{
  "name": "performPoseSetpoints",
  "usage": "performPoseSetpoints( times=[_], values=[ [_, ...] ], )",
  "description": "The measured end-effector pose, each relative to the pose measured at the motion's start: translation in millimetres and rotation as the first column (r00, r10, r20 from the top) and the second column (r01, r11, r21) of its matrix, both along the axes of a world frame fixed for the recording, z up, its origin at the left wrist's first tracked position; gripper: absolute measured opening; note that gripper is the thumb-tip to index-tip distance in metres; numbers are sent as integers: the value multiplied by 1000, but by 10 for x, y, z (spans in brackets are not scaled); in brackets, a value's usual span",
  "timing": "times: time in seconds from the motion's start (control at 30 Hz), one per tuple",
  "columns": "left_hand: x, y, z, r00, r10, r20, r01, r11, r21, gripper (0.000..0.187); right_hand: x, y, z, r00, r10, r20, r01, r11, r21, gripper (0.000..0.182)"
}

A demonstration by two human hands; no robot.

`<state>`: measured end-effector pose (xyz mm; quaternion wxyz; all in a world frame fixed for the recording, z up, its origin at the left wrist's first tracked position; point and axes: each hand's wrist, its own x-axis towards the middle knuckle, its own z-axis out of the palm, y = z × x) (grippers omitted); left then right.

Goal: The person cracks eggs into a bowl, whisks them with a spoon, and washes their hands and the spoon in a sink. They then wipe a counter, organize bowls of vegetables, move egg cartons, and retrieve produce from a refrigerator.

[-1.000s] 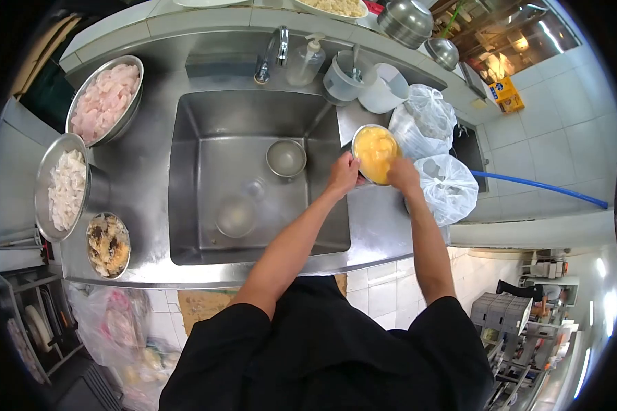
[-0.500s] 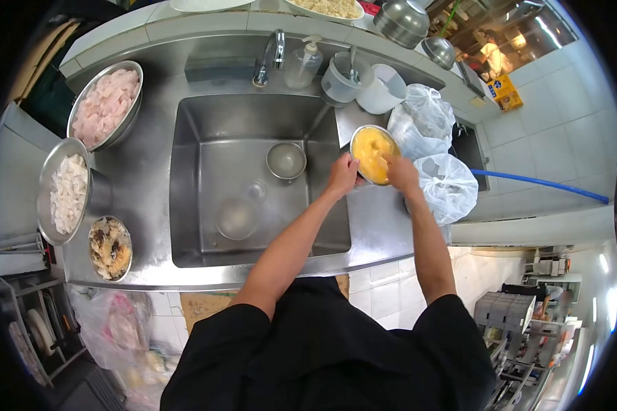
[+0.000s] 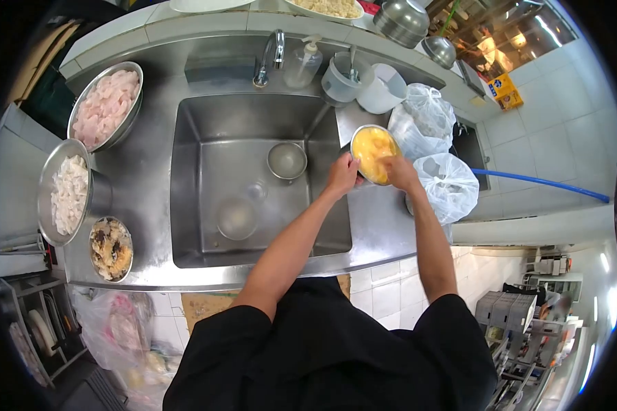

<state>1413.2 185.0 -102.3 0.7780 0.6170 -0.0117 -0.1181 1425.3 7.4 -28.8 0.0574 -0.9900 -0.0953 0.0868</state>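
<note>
My left hand (image 3: 342, 174) grips the near left rim of a metal bowl (image 3: 358, 128), which is over the counter to the right of the sink. Yellow liquid that looks like beaten egg (image 3: 373, 145) fills the bowl, its surface swirled and uneven. My right hand (image 3: 400, 172) reaches over the bowl's right side, fingers curled down at the liquid. Blur and the hand itself hide what those fingers hold, if anything. Just right of the bowl sit a tied clear plastic bag (image 3: 447, 186) and another bag (image 3: 421, 120) behind it.
A steel sink (image 3: 236, 171) holds a small metal bowl (image 3: 286, 161). Bowls of pale pink meat (image 3: 106, 109), whitish pieces (image 3: 68, 195) and browned scraps (image 3: 110, 250) line the left counter. Behind the sink stand a faucet (image 3: 279, 51), a pump bottle (image 3: 303, 67) and plastic tubs (image 3: 341, 82).
My right hand has shifted slightly within the bowl, and the yellow surface has changed its swirl. My left hand keeps its grip on the rim.
</note>
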Motion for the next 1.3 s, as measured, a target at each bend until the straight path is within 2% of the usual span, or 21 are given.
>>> performPoseSetpoints(
  times=[0.07, 0.17, 0.27, 0.33, 0.37, 0.43, 0.47, 0.53, 0.57, 0.67, 0.8, 0.87, 0.9, 0.97, 1.0, 1.07, 1.1, 1.17, 1.2, 1.27, 1.3],
  values=[
    [21, -49, -4, 1000, 5, -26, -7, 998, -56, 22, -17, 139, 63, 983, -137, 121, 146, 987, -64, 25],
    [14, -34, 22, 998, 60, 8, -60, 998, -30, 21, 36, 102, -128, 991, 85, -99, -108, 960, -260, 24],
    [-38, -44, -67, 1000, -4, -14, 4, 999, -40, 21, -16, 43, -232, 988, -98, 120, 123, 968, -220, 21],
    [9, -38, -50, 999, 18, -29, -18, 1000, -1, 22, 43, -40, -157, 980, 199, 8, -198, 980, -29, 18],
    [34, -37, -49, 999, 21, -27, -21, 1000, -4, 22, 64, -28, -183, 980, 201, 9, -201, 979, -32, 18],
    [7, -77, -81, 999, 39, -26, -41, 995, -89, 22, 35, -29, -287, 981, -155, 115, 176, 963, -206, 19],
    [-42, -69, -114, 999, 30, -32, -32, 996, -82, 22, -14, -78, -305, 980, -165, 108, 184, 962, -201, 19],
    [15, -43, -81, 1000, 26, -12, -26, 999, -47, 22, 45, -67, -42, 991, 126, -39, -125, 992, 28, 29],
    [0, -54, -67, 999, 27, -17, -28, 998, -54, 22, -53, 58, 78, 979, -182, 88, 179, 983, 35, 23],
    [-66, -24, -36, 999, 34, -28, -35, 997, -67, 23, -84, 123, -92, 995, -93, -48, 75, 952, -297, 26],
    [0, -57, -27, 999, 33, -7, -33, 998, -59, 23, -9, -12, -55, 985, -119, 127, 132, 987, -92, 24],
    [-22, -11, -45, 999, 28, 17, -28, 999, -27, 23, 11, -25, -91, 982, 149, -120, -166, 975, -147, 21],
    [16, -15, -47, 1000, 21, 4, -21, 999, -42, 22, 55, -35, -124, 982, 152, -111, -167, 975, -149, 21],
    [7, -45, -16, 1000, 19, -20, -20, 998, -66, 22, 52, -117, -255, 980, -179, 90, 192, 967, -166, 19],
    [-20, -39, -11, 1000, 28, -13, -28, 998, -58, 22, 23, -111, -224, 979, -188, 85, 199, 967, -161, 19],
    [29, 1, 38, 999, 33, 7, -33, 998, -48, 22, 102, -113, -79, 958, 240, -154, -254, 964, -77, 21],
    [57, -5, -19, 1000, 21, 4, -20, 997, -70, 22, 86, -61, -79, 960, 235, -153, -249, 965, -78, 21],
    [8, -64, -59, 1000, 14, -9, -15, 995, -100, 22, 15, 74, -123, 985, -170, 14, 166, 937, -307, 21],
    [-26, -54, -57, 1000, 19, 6, -19, 999, -38, 22, -45, 76, -90, 985, -172, 11, 167, 939, -301, 21],
    [26, -3, -33, 999, 36, 36, -37, 999, 22, 22, -55, 58, 70, 999, -27, -25, 27, 999, 20, 23],
    [7, -22, -40, 999, 35, 13, -35, 999, -28, 22, -47, 61, 5, 981, -164, 100, 171, 983, -67, 21]
  ],
)
